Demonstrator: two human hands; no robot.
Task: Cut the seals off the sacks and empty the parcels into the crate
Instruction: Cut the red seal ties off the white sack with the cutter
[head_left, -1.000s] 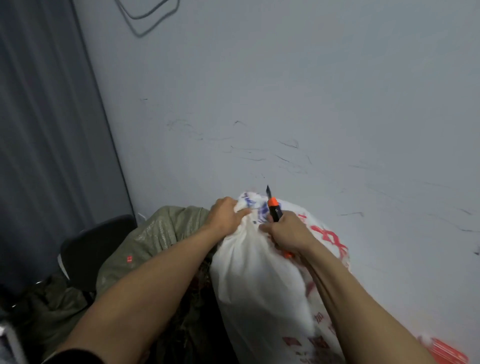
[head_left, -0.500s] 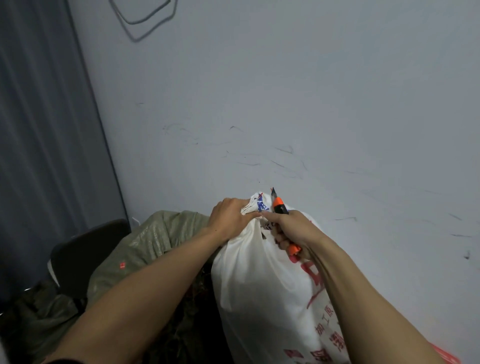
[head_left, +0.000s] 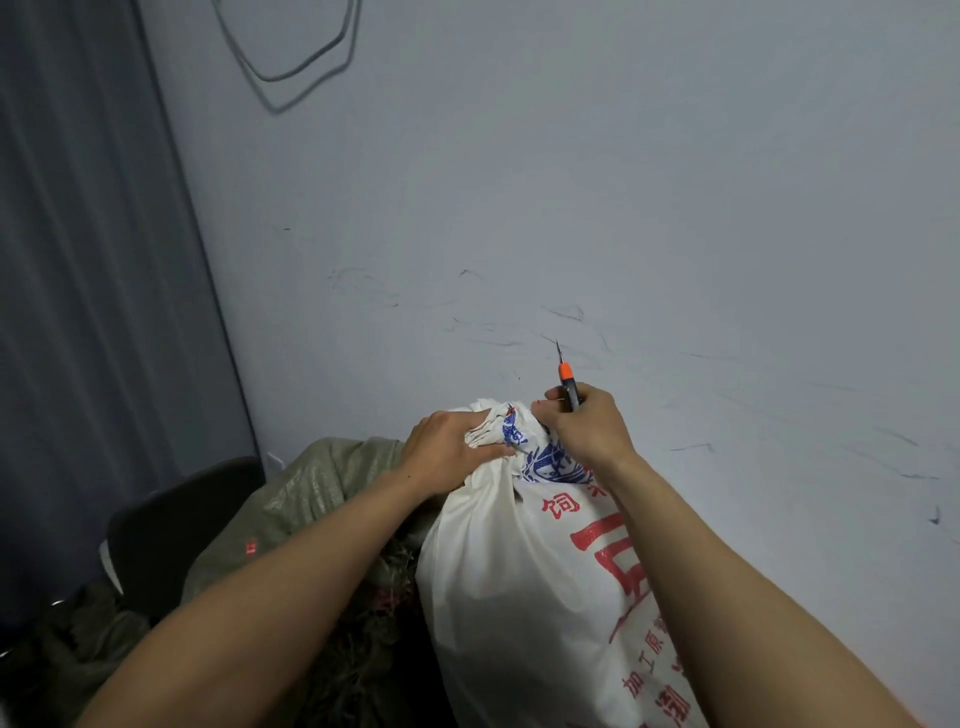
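Grey curtain (head_left: 78, 312) hangs down the far left edge. Right of it, high on the pale grey wall (head_left: 675, 182), is a looped cable (head_left: 291, 73). Low down, a black chair (head_left: 166, 519) stands near the curtain. An olive-green woven sack (head_left: 311, 493) is slumped just beside the chair, with a small red mark on its side.

Left hand (head_left: 452, 447): fingers curled tight round the bunched neck of the white sack (head_left: 509, 597), back of the hand toward the camera, gripping the gathered cloth on the left of the top.

White sack: upright, near centre, touching the green sack on its left. It has a blue emblem under the neck and large red printed characters down its right face. The neck is gathered shut. The seal is hidden among folds and fingers, so I cannot tell its condition.

Right hand (head_left: 587, 431): closed round a utility knife (head_left: 566, 376), set at the right side of the sack's neck and touching the cloth.

Knife: black body, orange collar, thin blade extended. The blade points up and away, clear of the sack.

Wall to the right carries dark scuff marks.
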